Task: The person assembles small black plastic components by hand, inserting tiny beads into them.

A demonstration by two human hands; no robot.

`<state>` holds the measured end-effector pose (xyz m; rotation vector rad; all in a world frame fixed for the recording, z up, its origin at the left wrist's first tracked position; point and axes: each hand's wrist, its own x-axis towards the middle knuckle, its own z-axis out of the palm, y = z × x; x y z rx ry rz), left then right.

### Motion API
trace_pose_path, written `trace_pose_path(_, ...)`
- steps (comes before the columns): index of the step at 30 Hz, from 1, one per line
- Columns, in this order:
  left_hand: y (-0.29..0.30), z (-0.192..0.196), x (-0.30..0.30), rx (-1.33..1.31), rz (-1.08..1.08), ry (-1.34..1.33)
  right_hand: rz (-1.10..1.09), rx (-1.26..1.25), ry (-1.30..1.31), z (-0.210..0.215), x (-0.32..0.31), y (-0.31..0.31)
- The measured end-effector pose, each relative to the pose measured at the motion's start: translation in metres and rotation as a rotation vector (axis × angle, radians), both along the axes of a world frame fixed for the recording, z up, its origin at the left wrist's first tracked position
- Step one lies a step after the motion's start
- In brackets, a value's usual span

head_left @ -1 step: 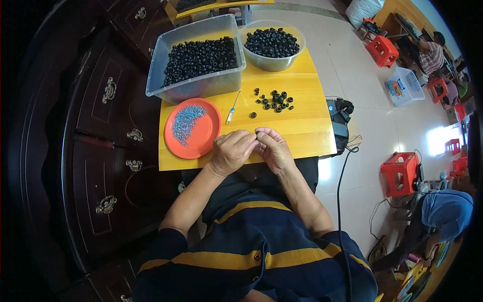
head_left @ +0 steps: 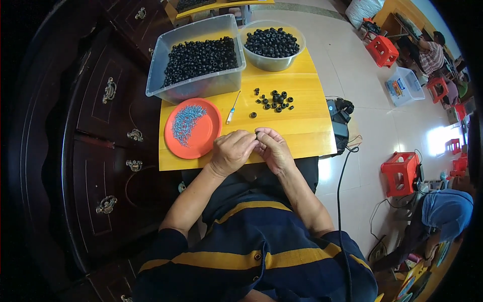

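Observation:
My hands meet at the near edge of the yellow table. My right hand [head_left: 274, 151] pinches a small black part [head_left: 258, 135] between thumb and fingers; only a sliver of it shows. Closed against it from the left is my left hand [head_left: 233, 152], its fingertips hidden, so what they hold cannot be made out. Beyond the hands lie several loose black ring-like parts [head_left: 278, 99], and a single one [head_left: 253, 115] sits closer. A small screwdriver [head_left: 231, 115] with a clear bluish handle rests left of them. Beside my left hand, an orange-red plate [head_left: 211, 128] carries many small silvery-blue screws [head_left: 185, 123].
A large clear bin [head_left: 201, 88] and a round clear tub [head_left: 274, 64], both with many black parts, stand at the table's far side. Dark drawers [head_left: 100, 171] line the left. A black cable [head_left: 339, 191] hangs at my right. Red stools [head_left: 400, 173] and other people occupy the right.

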<state>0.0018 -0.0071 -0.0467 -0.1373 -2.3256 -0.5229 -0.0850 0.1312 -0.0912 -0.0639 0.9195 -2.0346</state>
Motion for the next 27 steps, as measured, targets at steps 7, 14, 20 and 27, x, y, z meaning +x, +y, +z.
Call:
trace_pose_path(7,0.0,0.004,0.005,-0.013,0.041,-0.054,0.035,-0.027,0.002,0.007,0.0,0.003)
trace_pose_path(14,-0.001,0.002,0.006,-0.092,0.016,-0.005,0.101,-0.013,0.067,0.003,-0.005,0.007)
trace_pose_path(20,-0.006,0.005,0.008,0.023,-0.065,-0.033,0.144,-0.037,0.09,0.007,-0.004,0.008)
trace_pose_path(27,0.001,0.028,0.012,0.375,-0.178,-0.296,0.184,-0.088,0.09,0.007,-0.007,0.011)
